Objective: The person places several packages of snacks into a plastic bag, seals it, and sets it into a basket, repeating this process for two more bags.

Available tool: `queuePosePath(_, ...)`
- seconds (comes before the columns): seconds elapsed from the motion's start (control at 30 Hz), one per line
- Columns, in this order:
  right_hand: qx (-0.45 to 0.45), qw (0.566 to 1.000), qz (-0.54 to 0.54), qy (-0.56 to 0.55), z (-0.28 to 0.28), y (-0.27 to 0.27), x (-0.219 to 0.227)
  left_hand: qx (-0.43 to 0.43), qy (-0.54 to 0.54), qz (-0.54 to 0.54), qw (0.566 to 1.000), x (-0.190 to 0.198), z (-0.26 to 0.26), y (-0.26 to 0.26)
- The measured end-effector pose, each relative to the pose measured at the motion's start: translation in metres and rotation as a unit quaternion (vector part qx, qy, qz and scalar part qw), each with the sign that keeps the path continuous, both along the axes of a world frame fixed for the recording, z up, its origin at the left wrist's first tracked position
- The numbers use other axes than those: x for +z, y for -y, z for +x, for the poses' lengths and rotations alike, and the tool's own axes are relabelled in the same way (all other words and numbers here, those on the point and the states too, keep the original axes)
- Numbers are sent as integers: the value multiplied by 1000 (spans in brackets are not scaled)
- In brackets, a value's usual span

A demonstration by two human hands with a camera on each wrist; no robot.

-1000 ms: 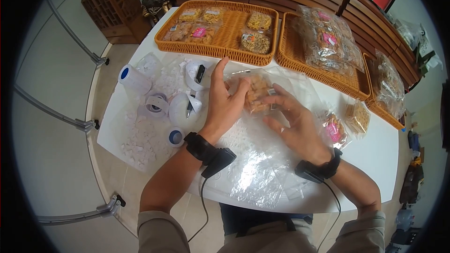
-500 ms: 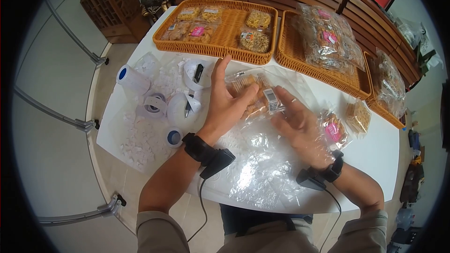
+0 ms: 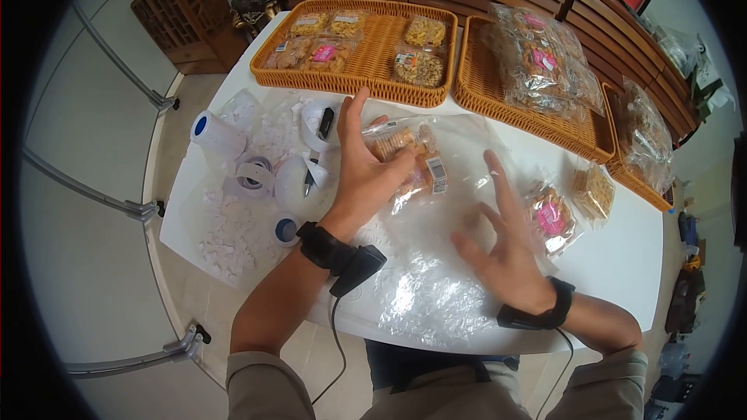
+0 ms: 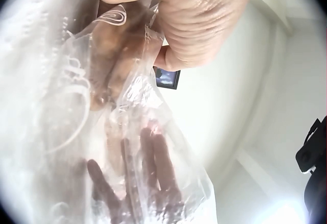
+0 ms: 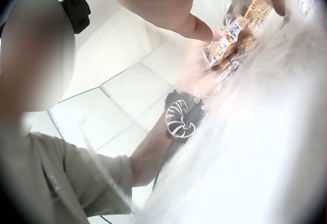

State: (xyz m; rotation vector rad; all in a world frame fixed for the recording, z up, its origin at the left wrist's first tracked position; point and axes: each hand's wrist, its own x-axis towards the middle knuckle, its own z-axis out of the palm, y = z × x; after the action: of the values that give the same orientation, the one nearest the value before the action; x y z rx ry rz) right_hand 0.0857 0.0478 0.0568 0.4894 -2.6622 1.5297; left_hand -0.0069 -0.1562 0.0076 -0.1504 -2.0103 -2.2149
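Note:
My left hand point(image 3: 367, 183) grips a clear packet of golden-brown snack pieces point(image 3: 421, 140), its thumb lying across the front. A white barcode label point(image 3: 437, 174) shows on the packet's right side. Clear plastic bags point(image 3: 432, 288) are spread beneath and around both hands. My right hand point(image 3: 510, 260) is apart from the packet, fingers spread and slightly blurred, over the plastic. In the left wrist view, the fingers of the right hand show through the clear film point(image 4: 196, 178). The right wrist view has the packet point(image 5: 236, 42) beyond the right fingers.
Wicker trays point(image 3: 381, 39) with bagged snacks line the table's far side; another tray point(image 3: 476, 50) holds a heap of packets. On the right lie a pink-labelled packet point(image 3: 551, 218) and a pale packet point(image 3: 593, 193). Tape rolls point(image 3: 253, 175) and paper scraps point(image 3: 226, 241) cover the left.
My right hand has drawn away from the packet, toward the right and nearer my body. The packet has tilted so its barcode label faces up, and it stays in my left hand.

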Motion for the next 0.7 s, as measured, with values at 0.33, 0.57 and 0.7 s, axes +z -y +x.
queuePosePath(0.33,138,962,237,-8,44,-37,46,-28,35,7,999,9,1,5)
queuePosePath(0.57,126,971,112,168,55,-73,115,-26,36,-24,999,9,1,4)
queuePosePath(0.7,-114,978,-21,173,51,-87,121,-21,33,-7,999,6,1,5)
